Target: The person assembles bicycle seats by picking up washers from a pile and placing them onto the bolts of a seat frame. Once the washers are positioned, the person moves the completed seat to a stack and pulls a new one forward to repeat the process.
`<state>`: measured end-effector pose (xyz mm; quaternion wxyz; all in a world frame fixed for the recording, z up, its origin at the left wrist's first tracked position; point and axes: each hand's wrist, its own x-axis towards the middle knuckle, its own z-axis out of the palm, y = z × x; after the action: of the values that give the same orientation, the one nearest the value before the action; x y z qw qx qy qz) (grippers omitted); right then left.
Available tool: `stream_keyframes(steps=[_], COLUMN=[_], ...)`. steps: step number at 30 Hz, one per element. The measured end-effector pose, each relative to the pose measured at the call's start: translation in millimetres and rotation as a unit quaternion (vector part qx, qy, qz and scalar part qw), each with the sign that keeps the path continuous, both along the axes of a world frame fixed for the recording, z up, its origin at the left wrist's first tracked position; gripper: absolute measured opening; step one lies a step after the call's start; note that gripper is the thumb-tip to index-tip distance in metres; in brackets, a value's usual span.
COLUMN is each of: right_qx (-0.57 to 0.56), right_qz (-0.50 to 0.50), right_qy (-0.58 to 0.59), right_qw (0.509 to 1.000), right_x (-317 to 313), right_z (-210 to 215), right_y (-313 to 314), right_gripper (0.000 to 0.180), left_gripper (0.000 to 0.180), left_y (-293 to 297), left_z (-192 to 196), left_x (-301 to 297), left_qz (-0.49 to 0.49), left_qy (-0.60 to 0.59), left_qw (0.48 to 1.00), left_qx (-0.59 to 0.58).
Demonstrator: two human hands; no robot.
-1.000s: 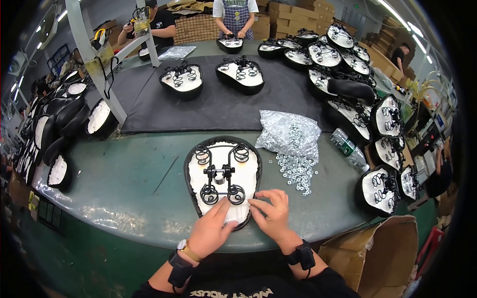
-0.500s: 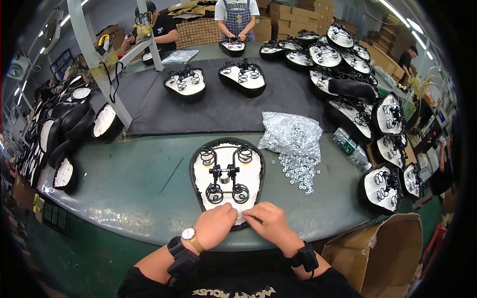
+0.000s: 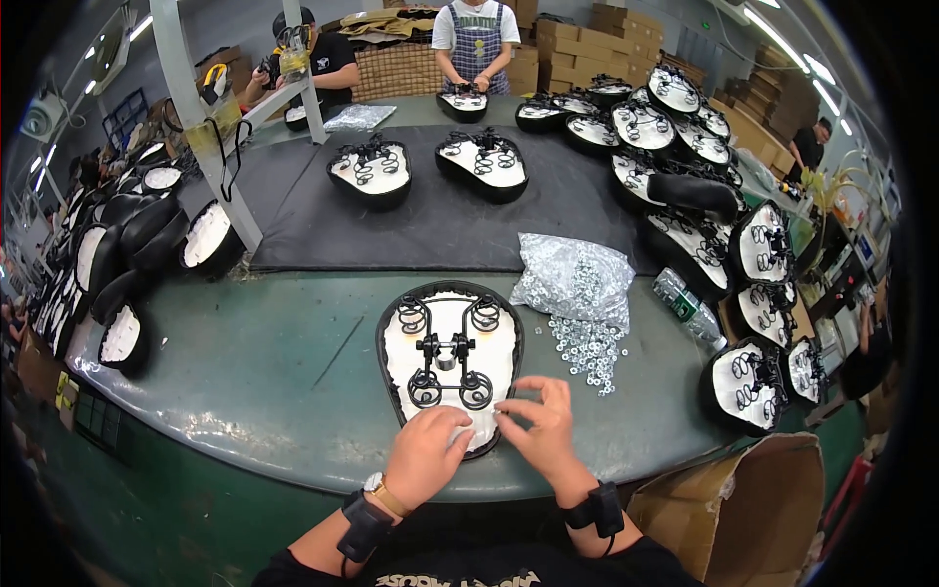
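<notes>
A bicycle saddle (image 3: 449, 323) lies upside down on the green table before me, its white underside edged in black. Black coil springs and a clamp with a metal sleeve are fixed across it. Over the saddle's near left edge, my left hand (image 3: 426, 458) has its fingers bent, the thumb apart from them, and nothing visible between. My right hand (image 3: 544, 430) is at the near right edge, thumb and fingertip pinched together. Whatever they hold, if anything, is too small to make out.
Right of the saddle, a clear bag (image 3: 572, 279) of metal nuts spills loose nuts (image 3: 587, 357). Beside it lies a plastic bottle (image 3: 690, 309). More saddles (image 3: 748, 386) are piled at right and left. A cardboard box (image 3: 773, 509) stands at lower right; two co-workers are across the table.
My hands have moved apart from their place close together at the saddle's near end. The right has risen along the right edge; the left thumb has come away from its fingers.
</notes>
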<state>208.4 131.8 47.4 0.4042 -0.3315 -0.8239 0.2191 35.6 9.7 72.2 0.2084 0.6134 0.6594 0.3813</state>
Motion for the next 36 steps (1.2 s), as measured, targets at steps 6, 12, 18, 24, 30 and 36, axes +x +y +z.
stream_keyframes(steps=[6, 12, 18, 24, 30, 36], right_qx=[-0.040, -0.201, -0.210, -0.197, -0.168, 0.021], right_qz=[-0.018, 0.000, 0.004, 0.017, 0.058, 0.096], right_qy=[0.001, 0.116, 0.101, 0.138, 0.092, -0.063], right_qw=[0.999, 0.973, 0.972, 0.970, 0.980, 0.993], right_x=[-20, -32, -36, -32, -17, -3], right_z=[-18, -41, -40, -51, -55, -21], right_y=[14, 12, 11, 14, 22, 25], right_gripper=[0.019, 0.018, 0.019, 0.017, 0.016, 0.030], left_gripper=[0.074, 0.078, 0.077, 0.074, 0.077, 0.076], left_y=[6, 9, 11, 19, 20, 19], left_z=[-14, -18, -20, -16, -21, -20], left_x=[14, 12, 8, 12, 15, 17], left_qz=[0.026, 0.015, 0.023, 0.051, 0.075, 0.080], left_qy=[0.166, 0.160, 0.166, 0.206, 0.217, 0.198], left_qw=[0.984, 0.984, 0.981, 0.971, 0.968, 0.973], left_qx=[0.063, 0.082, 0.093, 0.108, 0.106, 0.086])
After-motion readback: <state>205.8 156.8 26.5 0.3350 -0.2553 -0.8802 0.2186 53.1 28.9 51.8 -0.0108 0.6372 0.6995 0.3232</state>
